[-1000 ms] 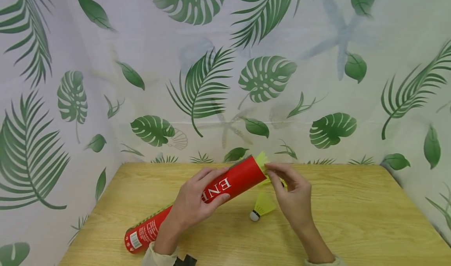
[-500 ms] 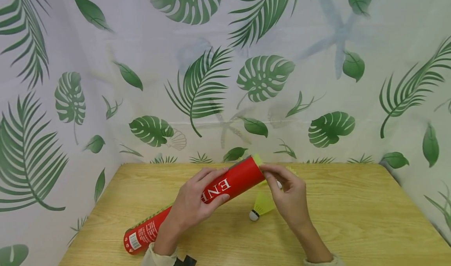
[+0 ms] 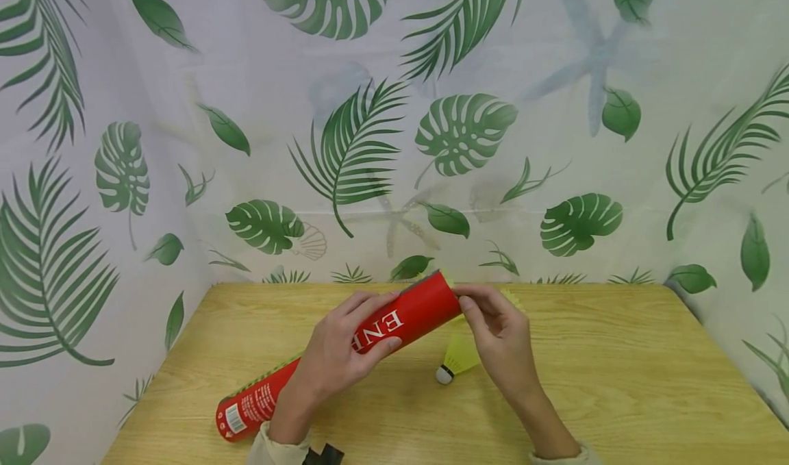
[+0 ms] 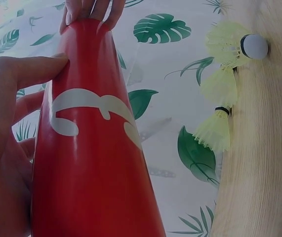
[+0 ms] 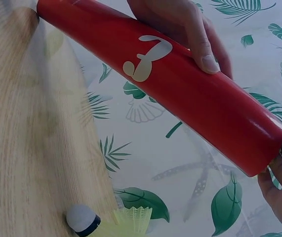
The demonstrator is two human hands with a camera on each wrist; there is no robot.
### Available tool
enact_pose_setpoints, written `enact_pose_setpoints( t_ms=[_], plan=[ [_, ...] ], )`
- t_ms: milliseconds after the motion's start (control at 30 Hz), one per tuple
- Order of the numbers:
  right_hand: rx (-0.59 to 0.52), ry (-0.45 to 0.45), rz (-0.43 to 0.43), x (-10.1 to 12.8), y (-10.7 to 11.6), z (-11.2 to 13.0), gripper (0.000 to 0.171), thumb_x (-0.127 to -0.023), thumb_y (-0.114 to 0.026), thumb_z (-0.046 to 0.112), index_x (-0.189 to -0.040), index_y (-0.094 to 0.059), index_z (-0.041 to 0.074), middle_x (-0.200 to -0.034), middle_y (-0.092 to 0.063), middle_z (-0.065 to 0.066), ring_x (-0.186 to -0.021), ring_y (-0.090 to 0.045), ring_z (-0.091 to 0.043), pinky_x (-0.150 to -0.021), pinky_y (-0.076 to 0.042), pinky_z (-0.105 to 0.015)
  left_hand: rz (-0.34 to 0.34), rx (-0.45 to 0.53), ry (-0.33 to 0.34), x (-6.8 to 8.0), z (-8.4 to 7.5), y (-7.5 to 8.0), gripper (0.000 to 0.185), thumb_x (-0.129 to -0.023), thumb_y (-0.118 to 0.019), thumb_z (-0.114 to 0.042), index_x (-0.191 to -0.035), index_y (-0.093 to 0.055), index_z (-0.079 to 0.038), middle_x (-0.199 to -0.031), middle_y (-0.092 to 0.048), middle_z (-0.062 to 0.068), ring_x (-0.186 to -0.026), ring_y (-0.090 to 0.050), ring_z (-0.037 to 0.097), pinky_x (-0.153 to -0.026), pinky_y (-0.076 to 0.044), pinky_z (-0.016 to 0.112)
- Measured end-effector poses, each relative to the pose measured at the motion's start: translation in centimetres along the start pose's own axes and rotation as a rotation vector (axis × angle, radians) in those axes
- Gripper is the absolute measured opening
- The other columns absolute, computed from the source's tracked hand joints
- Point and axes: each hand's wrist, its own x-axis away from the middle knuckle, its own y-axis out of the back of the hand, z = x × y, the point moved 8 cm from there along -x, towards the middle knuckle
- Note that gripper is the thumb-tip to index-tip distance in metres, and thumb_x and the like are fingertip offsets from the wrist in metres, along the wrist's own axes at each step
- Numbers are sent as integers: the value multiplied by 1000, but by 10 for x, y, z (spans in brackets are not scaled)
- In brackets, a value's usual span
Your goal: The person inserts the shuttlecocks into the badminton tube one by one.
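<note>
The head view showed the whole red tube [image 3: 345, 352] lying slantwise over the table [image 3: 616, 383], its barcoded bottom end resting on the wood nearest the person and its open mouth raised and pointing away toward the leaf-print curtain [image 3: 555, 109]. The left hand [image 3: 342, 359] gripped the tube at its middle, fingers curled over the white lettering. The right hand [image 3: 499, 338] was at the tube's mouth, its fingertips pinched together against the rim on a yellow shuttlecock skirt that barely showed there; how much of it sat inside the tube could not be told. A loose shuttlecock [image 3: 455, 362] lay on the table just below the mouth, cork toward the person. The left wrist view looked up along the tube [image 4: 94, 148] to the right hand's fingertips [image 4: 89, 12] at its far end, and alone showed three yellow shuttlecocks [image 4: 224, 84] in a row on the wood beside the tube. The right wrist view showed the tube [image 5: 165, 84] from below, the left thumb over it, and one shuttlecock's cork [image 5: 83, 219] under it.
</note>
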Motion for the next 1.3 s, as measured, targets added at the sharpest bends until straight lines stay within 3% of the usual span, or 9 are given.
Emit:
enact_pose_setpoints(
  t_ms=[367, 633, 800, 933, 1033, 1167, 1300],
  plan=[
    [-10, 2, 5, -2, 2, -1, 22, -101, -59, -3, -122, -66, 0, -118, -71, -10, -107, -69, -18, -94, -54, -26, 4, 6, 15, 0, 2, 0, 61, -89, -79, -37, -145, -56, -37, -130, -60, -11, -109, -60, 12, -81, -57, 33],
    [28, 44, -63, -12, 37, -19, 24, -99, -60, -8, -122, -65, -4, -118, -68, -19, -111, -67, -17, -97, -51, -24, -7, 5, 14, -1, 3, 3, 60, -90, -78, -38, -145, -55, -38, -130, -60, -11, -109, -60, 12, -82, -57, 34],
    [104, -30, -130, -14, 61, -47, 25, -97, -64, -6, -122, -66, -4, -120, -69, -18, -112, -65, -13, -99, -49, -21, -9, 5, 14, -1, 3, 4, 59, -90, -78, -38, -145, -55, -38, -130, -59, -12, -109, -60, 12, -81, -57, 35],
    [226, -118, -162, -11, 73, -71, 27, -96, -67, -2, -124, -68, -1, -123, -68, -14, -115, -60, -9, -99, -47, -20, -13, -2, 25, 0, 6, 4, 59, -90, -78, -38, -145, -55, -38, -131, -59, -12, -109, -60, 12, -81, -57, 35],
    [302, -172, -158, -9, 78, -85, 30, -96, -69, 2, -126, -67, 1, -126, -67, -11, -120, -59, -13, -103, -47, -29, -18, -5, 28, 0, 7, 6, 59, -90, -77, -39, -145, -55, -39, -131, -59, -12, -109, -60, 12, -81, -57, 35],
    [328, -231, -134, -6, 81, -102, 32, -96, -70, 3, -128, -65, 0, -131, -64, -14, -127, -55, -28, -107, -44, -51, -24, -2, 23, -1, 7, 8, 58, -91, -77, -40, -145, -55, -38, -132, -59, -12, -109, -60, 12, -81, -57, 34],
    [346, -288, -107, -2, 84, -121, 34, -97, -69, 5, -130, -63, 0, -136, -60, -18, -131, -51, -36, -106, -41, -60, -30, -6, 21, 0, 7, 8, 58, -91, -77, -39, -145, -56, -36, -132, -59, -11, -110, -60, 12, -80, -57, 34]
  ],
)
